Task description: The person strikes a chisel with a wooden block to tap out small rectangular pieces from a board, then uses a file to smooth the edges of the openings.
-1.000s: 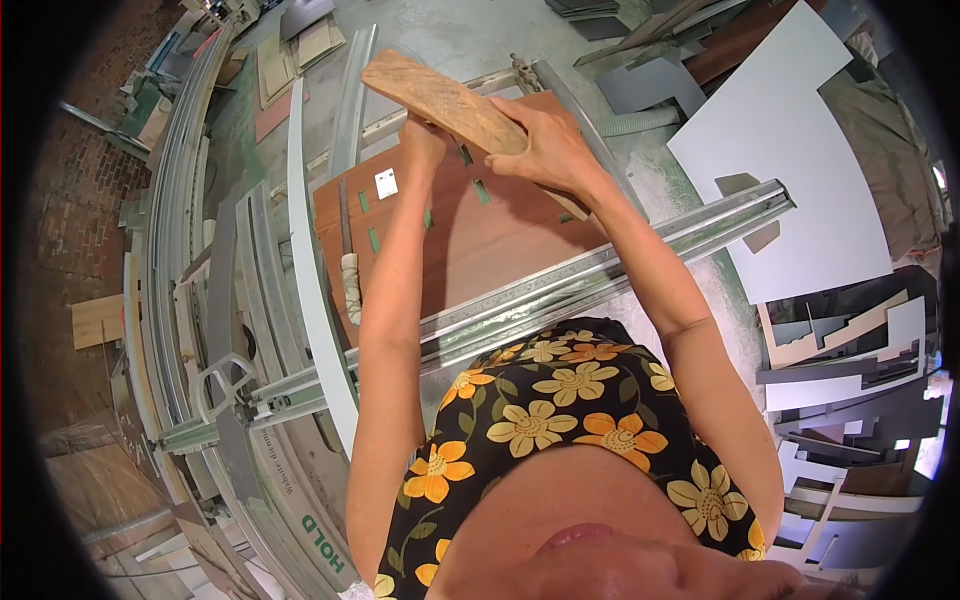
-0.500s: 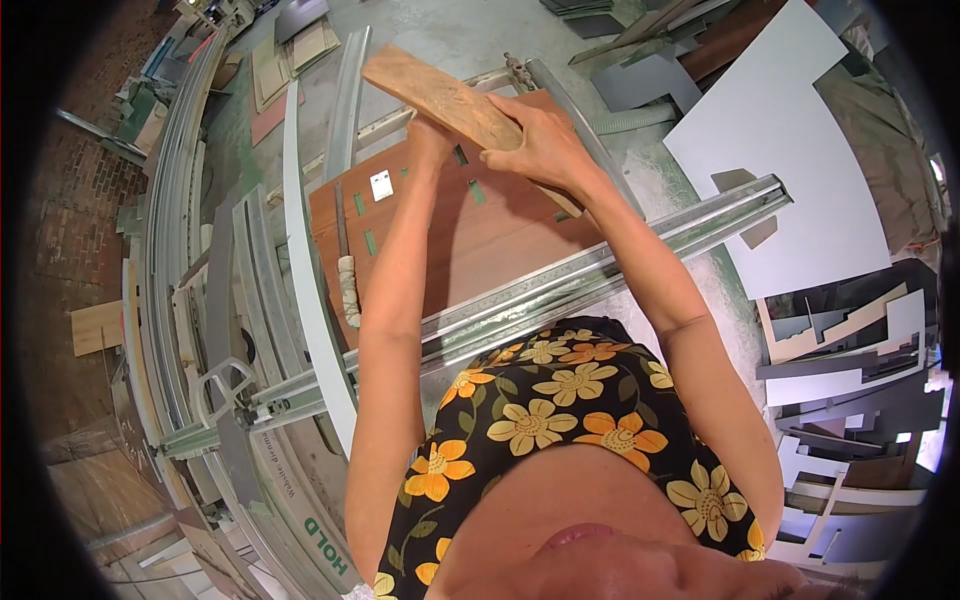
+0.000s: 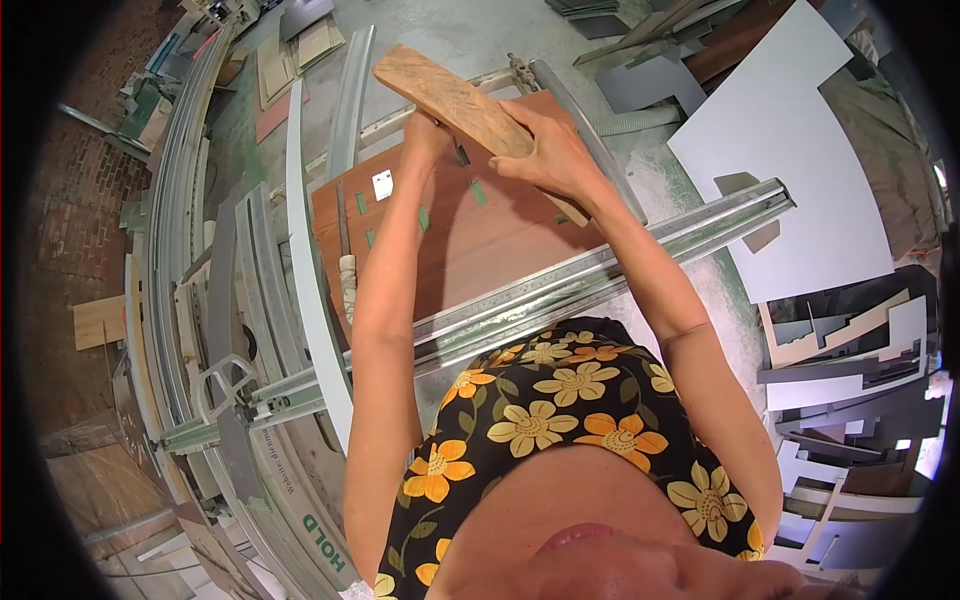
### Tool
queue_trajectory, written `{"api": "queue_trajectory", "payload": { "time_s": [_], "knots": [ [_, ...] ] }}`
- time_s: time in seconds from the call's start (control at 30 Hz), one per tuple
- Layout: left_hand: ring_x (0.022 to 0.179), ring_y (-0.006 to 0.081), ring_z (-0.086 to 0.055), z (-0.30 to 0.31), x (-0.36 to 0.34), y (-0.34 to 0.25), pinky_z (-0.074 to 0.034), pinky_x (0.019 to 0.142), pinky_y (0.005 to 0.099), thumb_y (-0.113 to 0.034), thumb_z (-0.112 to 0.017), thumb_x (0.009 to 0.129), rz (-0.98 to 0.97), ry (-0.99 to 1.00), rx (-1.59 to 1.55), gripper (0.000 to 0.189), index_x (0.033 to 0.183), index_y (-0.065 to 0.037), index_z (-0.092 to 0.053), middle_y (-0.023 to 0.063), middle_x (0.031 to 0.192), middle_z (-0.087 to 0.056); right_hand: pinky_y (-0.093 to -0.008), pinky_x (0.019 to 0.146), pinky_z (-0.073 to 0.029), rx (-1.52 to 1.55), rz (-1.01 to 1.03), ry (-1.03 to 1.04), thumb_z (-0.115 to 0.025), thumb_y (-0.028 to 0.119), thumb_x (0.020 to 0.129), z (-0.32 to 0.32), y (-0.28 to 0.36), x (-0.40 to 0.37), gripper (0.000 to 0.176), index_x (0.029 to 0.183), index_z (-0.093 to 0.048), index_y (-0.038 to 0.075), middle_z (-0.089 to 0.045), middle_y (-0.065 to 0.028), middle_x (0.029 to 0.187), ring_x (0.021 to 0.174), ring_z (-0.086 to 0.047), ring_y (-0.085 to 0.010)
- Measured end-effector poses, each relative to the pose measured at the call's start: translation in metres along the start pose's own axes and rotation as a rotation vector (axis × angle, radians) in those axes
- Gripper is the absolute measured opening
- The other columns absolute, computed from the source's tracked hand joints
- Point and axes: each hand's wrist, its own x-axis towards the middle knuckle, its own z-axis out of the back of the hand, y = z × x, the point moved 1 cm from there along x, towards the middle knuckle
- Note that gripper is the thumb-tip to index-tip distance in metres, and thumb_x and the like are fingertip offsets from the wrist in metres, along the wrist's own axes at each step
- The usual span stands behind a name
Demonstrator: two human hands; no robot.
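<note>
A rough, thick wooden plank (image 3: 455, 100) is held at a slant above a reddish-brown board (image 3: 490, 250). My right hand (image 3: 550, 150) grips the plank near its closer end, thumb on the near edge and fingers over the far side. Below the plank's near edge, my left hand (image 3: 428, 138) is curled closed; its fingers are partly hidden, so what they hold cannot be made out. Several green rectangular openings (image 3: 478, 192) and a small white plate with dark dots (image 3: 382, 184) show on the board. A metal rod with a wrapped handle (image 3: 347, 275) lies along its left edge.
A metal rail (image 3: 600, 265) crosses between the board and my body. A long white strip (image 3: 308, 250) runs along the left, beside sliding rails. To the right stands a large white sheet (image 3: 790, 170), with stacked offcuts (image 3: 850, 350) below it.
The plank and both hands have shifted slightly to the right in view. My right hand keeps its grip on the plank.
</note>
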Motion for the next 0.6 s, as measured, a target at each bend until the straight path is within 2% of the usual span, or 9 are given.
{"api": "queue_trajectory", "payload": {
  "time_s": [0.07, 0.17, 0.37, 0.6],
  "knots": [
    [0.095, 0.0354, -0.069, 0.013, -0.005, -0.002, -0.053, 0.080, 0.0402, -0.014, -0.073, 0.081, 0.105, -0.073, -0.155, 0.040, 0.114, 0.003, -0.059, 0.0223, 0.097, -0.071, -0.0387, 0.093, -0.049, 0.029, 0.065, -0.060, -0.077, 0.033, 0.066, -0.006, -0.005, -0.001, 0.080, 0.138, -0.053, 0.006, -0.068, -0.0215, 0.114, 0.104, -0.066, -0.0323],
    [0.087, 0.0336, -0.070, 0.045, -0.005, -0.009, -0.053, 0.077, 0.0406, -0.019, -0.075, 0.081, 0.234, -0.103, -0.071, 0.044, 0.112, 0.005, -0.055, 0.0218, 0.093, -0.070, -0.0398, 0.088, -0.050, 0.074, 0.117, -0.133, -0.074, 0.032, 0.066, -0.014, -0.012, 0.005, 0.080, 0.139, -0.052, 0.007, -0.068, -0.0242, 0.109, 0.101, -0.066, -0.0356],
    [0.084, 0.0341, -0.068, 0.084, -0.018, 0.012, -0.052, 0.076, 0.0411, -0.021, -0.074, 0.082, 0.286, -0.147, 0.050, 0.038, 0.105, 0.003, -0.057, 0.0204, 0.091, -0.070, -0.0397, 0.088, -0.050, 0.147, 0.175, -0.037, -0.074, 0.031, 0.067, -0.023, -0.004, 0.011, 0.081, 0.140, -0.050, 0.008, -0.068, -0.0224, 0.107, 0.099, -0.066, -0.0331],
    [0.082, 0.0335, -0.068, 0.083, -0.045, 0.018, -0.052, 0.074, 0.0409, -0.018, -0.074, 0.082, 0.327, -0.156, 0.060, 0.038, 0.107, 0.003, -0.057, 0.0197, 0.090, -0.069, -0.0397, 0.086, -0.051, 0.124, 0.176, 0.011, -0.074, 0.033, 0.066, -0.042, -0.004, 0.017, 0.082, 0.139, -0.051, 0.006, -0.068, -0.0216, 0.107, 0.097, -0.066, -0.0331]
  ]
}}
